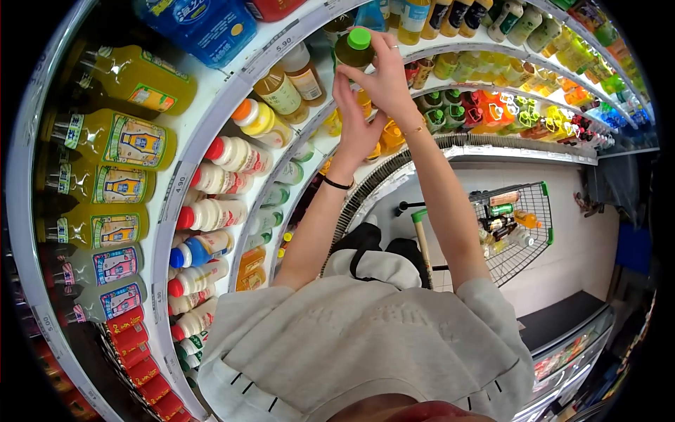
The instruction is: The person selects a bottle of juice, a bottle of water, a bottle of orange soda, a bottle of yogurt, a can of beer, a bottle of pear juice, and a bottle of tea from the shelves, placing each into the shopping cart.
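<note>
A bottle with a bright green cap (pixel 359 39) and a dark greenish body (pixel 351 55) stands out at the front of an upper shelf, its cap turned toward me. My right hand (pixel 387 77) grips this bottle, with thumb and fingers on either side of it. Just below is my left hand (pixel 360 132), fingers stretched up beside the right hand and thumb apart. Its fingertips come close to the bottle's lower side; whether they touch it is hidden. Amber bottles with pale labels (pixel 283 97) sit on the shelf left of the hands.
Curved shelves of drinks surround me, with a price-tag edge (pixel 271 50) along each. White bottles with red caps (pixel 239 155) and large yellow bottles (pixel 137 141) lie to the left. A wire shopping cart (pixel 524 246) holding several drinks stands on the floor at right.
</note>
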`<state>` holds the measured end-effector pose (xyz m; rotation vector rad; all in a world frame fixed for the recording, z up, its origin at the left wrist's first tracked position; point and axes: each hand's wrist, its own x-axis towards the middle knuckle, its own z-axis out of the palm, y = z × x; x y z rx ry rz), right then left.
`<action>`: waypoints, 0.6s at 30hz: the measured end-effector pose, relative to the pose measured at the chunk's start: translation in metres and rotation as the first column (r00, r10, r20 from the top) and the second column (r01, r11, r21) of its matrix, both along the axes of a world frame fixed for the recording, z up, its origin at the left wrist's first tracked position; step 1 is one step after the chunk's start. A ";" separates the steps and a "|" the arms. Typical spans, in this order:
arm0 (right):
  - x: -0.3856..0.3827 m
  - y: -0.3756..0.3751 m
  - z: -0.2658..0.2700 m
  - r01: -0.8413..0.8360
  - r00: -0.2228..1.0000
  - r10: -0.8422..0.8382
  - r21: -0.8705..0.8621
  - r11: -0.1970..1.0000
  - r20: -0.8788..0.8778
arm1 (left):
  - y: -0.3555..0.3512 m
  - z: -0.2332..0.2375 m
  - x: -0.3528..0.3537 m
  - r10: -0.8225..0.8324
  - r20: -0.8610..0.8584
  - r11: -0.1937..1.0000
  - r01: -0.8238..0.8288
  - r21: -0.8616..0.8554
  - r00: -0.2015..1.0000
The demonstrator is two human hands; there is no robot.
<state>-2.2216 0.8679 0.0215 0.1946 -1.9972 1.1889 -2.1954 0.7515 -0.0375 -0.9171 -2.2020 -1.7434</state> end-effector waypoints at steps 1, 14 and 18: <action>-0.005 0.000 -0.003 -0.003 1.000 0.003 -0.006 1.000 -0.001 | 0.001 0.001 -0.001 0.005 0.012 1.000 -0.005 0.000 1.000; -0.046 -0.023 0.001 0.043 0.994 -0.066 0.229 0.972 0.092 | 0.019 -0.008 -0.020 0.212 -0.110 0.975 -0.218 -0.045 0.971; -0.055 -0.019 -0.003 -0.016 0.991 -0.012 0.205 0.979 0.134 | 0.026 -0.019 -0.032 0.207 -0.066 0.974 -0.212 -0.078 0.976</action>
